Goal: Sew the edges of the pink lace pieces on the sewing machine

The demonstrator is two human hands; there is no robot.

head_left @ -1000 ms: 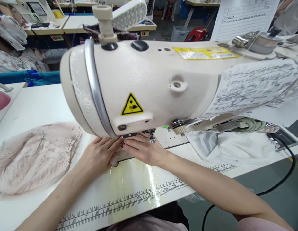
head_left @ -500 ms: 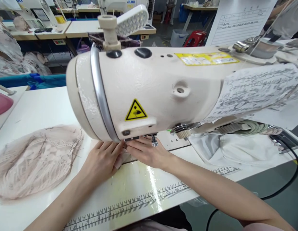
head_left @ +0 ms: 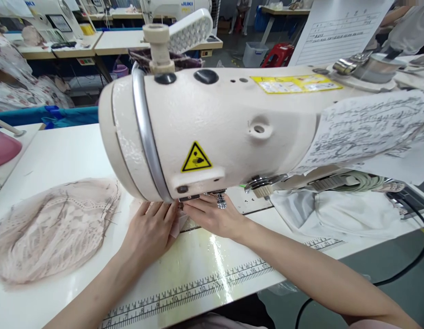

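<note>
Left hand point(head_left: 151, 230) lying palm-down over pink cloth point(head_left: 177, 227), right hand point(head_left: 216, 216) resting just beside, whether either is gripping one cannot tell, cloth showing between them below machine point(head_left: 225, 119), lace point(head_left: 57, 230) lying left, white fabric point(head_left: 352, 211) lying right, ruler point(head_left: 186, 296) running along near edge.

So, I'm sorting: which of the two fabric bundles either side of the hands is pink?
The pale pink, sheer lace bundle, left of the left hand; the other, a white cloth bundle, lies right of the right hand.
</note>
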